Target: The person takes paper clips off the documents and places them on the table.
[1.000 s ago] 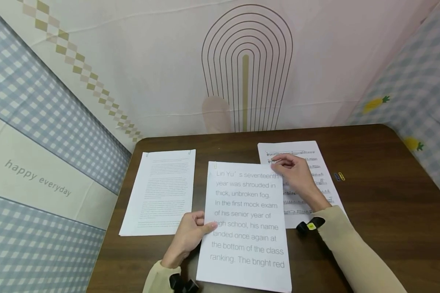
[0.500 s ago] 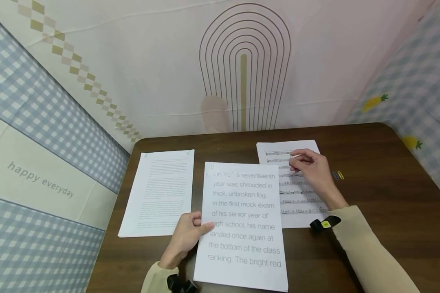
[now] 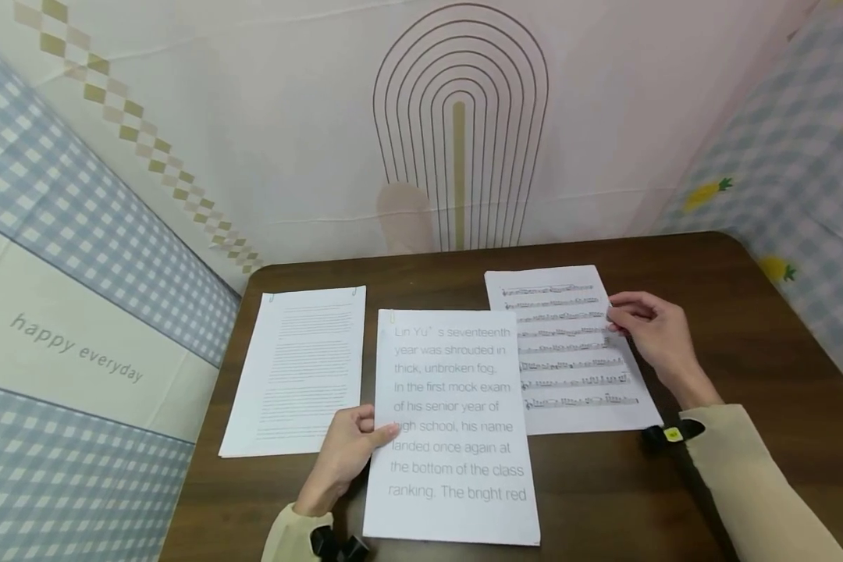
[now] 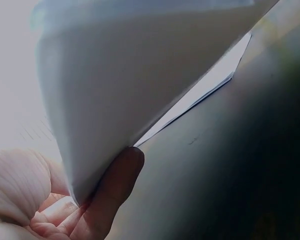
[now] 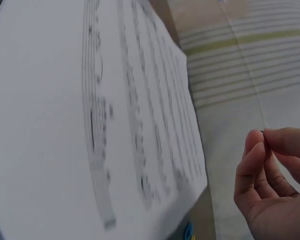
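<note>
My left hand (image 3: 347, 453) grips the left edge of a paper stack (image 3: 453, 429) with large printed text, thumb on top. A yellow paper clip (image 3: 393, 317) sits at its upper left. In the left wrist view, the pages (image 4: 115, 90) hang tilted between thumb and fingers. My right hand (image 3: 656, 336) is at the right edge of the sheet music (image 3: 576, 351). In the right wrist view, the right hand's (image 5: 275, 185) thumb and forefinger tips meet on a tiny dark thing (image 5: 262, 131), too small to identify.
Another text stack (image 3: 302, 367) lies at the left with clips on its top edge. Loose blue and yellow clips (image 5: 189, 231) lie beside the sheet music, hidden by the right hand in the head view. The brown table (image 3: 604, 484) meets a cloth backdrop (image 3: 309, 156) at the back.
My right hand has left the text stack's top right corner and moved right across the sheet music to its right edge. The left hand keeps its hold, and the stack shifts slightly left in view.
</note>
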The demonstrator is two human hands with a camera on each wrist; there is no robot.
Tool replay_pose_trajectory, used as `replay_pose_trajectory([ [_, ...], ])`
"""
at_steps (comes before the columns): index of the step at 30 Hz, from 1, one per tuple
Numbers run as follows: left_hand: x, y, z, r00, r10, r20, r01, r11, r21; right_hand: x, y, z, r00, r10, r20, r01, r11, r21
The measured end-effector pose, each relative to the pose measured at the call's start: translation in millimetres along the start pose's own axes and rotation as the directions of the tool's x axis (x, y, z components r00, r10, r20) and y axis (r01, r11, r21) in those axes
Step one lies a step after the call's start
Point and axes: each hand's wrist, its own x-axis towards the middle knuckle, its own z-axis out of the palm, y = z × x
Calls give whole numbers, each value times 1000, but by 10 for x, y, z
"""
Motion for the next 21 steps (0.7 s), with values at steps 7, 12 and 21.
replay_pose_trajectory([
  [7,11,-8,-2,1000,-1,-12,1,1000,3,45,255,-264,999,41,-20,-42,996,-75],
  [12,8,-9,-8,1000,-3,-15,3,1000,1,85,407,-414,998,58,-19,-60,990,-130],
  [21,10,-7,5,1000,0,0,0,1000,-6,105,546,-542,997,78,0,-73,941,-330],
])
